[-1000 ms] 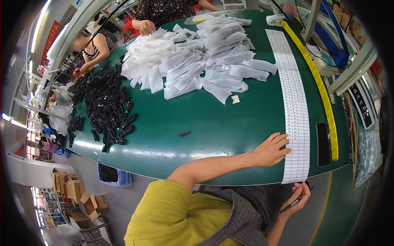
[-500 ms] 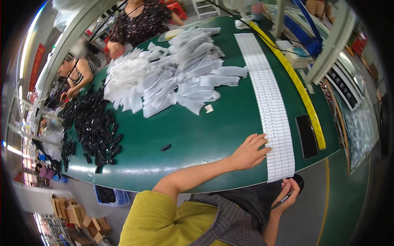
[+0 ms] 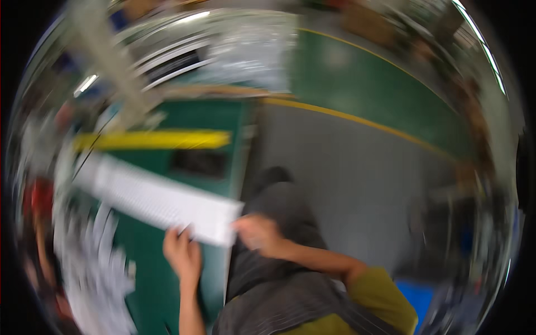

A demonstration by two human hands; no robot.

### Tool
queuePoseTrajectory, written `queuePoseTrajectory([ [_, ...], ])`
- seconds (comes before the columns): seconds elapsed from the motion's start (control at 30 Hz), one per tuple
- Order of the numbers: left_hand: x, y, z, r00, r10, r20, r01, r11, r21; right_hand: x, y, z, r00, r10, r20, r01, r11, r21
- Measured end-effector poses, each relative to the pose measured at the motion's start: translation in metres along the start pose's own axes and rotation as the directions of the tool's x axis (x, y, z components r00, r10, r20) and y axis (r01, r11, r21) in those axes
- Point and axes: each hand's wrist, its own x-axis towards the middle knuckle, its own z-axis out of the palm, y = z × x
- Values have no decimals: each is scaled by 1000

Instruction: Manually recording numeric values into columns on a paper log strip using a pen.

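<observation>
Heavy motion blur. 2 bare hands at 1 long white sheet point(image 3: 167, 202) lying on green table point(image 3: 148, 237), running from far left to the table's right edge. Left hand point(image 3: 183, 254): fingers partly bent, tips at sheet's near edge toward its right end; too blurred to tell if it has hold of anything. Right hand point(image 3: 261, 234): fingers curled, tips at or just beside sheet's right end; cannot tell what it has hold of, if anything. Far side of sheet: dark flat rectangular object point(image 3: 198, 163), then yellow strip point(image 3: 162, 139) beyond it. Near left: heap of white pieces point(image 3: 100, 273). Grey floor point(image 3: 357, 184) right of table, yellow line point(image 3: 357, 118) farther off.
</observation>
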Motion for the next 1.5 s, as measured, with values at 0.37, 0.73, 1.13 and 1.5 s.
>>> queuePoseTrajectory([
  [0.37,-15,-25,-16,998,49,42,-52,996,73,8,-24,23,946,-279,-166,250,952,-174],
  [0.73,-19,19,-12,997,-64,45,64,998,5,-4,-25,13,964,-264,19,262,941,-212],
  [1.13,-1,11,-8,998,-52,-28,51,998,-49,-1,-42,16,973,-225,44,228,928,-294],
  [1.5,-26,12,-4,990,-113,-85,98,980,-171,3,-49,23,959,-195,204,265,872,-411],
])
